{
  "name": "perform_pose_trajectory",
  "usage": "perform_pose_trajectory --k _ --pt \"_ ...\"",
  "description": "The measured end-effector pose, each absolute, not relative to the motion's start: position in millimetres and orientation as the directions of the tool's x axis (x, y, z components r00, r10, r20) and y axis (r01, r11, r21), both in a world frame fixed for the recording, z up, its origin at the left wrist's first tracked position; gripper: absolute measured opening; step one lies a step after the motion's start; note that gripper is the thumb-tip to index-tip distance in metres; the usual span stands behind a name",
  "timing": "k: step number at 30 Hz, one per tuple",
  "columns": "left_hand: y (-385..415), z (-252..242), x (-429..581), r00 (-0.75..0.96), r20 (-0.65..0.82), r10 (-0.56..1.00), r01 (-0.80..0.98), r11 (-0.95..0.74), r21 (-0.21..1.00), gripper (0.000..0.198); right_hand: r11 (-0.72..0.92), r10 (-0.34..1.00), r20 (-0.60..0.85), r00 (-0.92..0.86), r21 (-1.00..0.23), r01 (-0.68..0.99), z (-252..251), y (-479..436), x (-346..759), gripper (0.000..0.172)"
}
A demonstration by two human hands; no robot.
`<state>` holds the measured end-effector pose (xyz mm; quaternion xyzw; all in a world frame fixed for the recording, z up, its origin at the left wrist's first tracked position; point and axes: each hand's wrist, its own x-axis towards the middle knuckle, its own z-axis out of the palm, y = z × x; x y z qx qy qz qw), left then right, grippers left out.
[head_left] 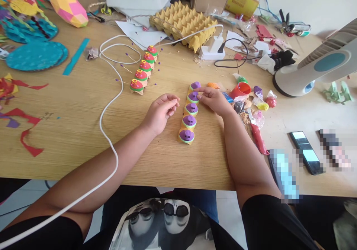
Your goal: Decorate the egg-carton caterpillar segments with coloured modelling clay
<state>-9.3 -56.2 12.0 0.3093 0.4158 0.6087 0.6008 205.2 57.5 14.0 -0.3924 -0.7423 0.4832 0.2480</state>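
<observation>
A strip of egg-carton cups [190, 113] lies in a row at the table's middle, each cup capped with purple clay on a green ring. My right hand [214, 100] rests beside it, fingers pressed together on the second cup from the far end. My left hand [161, 112] lies on the table just left of the strip, fingers curled into a loose fist, with nothing visible in it. A second strip [144, 70] with red clay caps and purple-headed pins stands further back on the left.
A white cable [111, 105] loops across the table to a charger [212, 49]. Yellow egg trays [182, 22] sit at the back. A red cup [240, 90] and clay bags lie right, beside a white fan [312, 69]. A phone [306, 152] lies near the front edge.
</observation>
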Motion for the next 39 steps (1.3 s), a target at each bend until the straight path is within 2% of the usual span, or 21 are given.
perform_pose_trajectory --k 14,24,39 --pt "-56 12 -9 -0.093 -0.125 0.988 -0.463 0.068 0.884 0.012 0.197 0.838 -0.009 -0.546 -0.928 0.317 10 59 202 0.052" --pt "-56 11 -9 -0.093 -0.131 0.987 -0.463 0.074 0.883 0.011 0.226 0.856 -0.003 -0.517 -0.897 0.38 10 58 199 0.048" --pt "-56 13 -9 -0.097 -0.132 0.986 -0.474 0.071 0.878 0.01 0.156 0.871 -0.021 -0.49 -0.935 0.317 12 55 194 0.037"
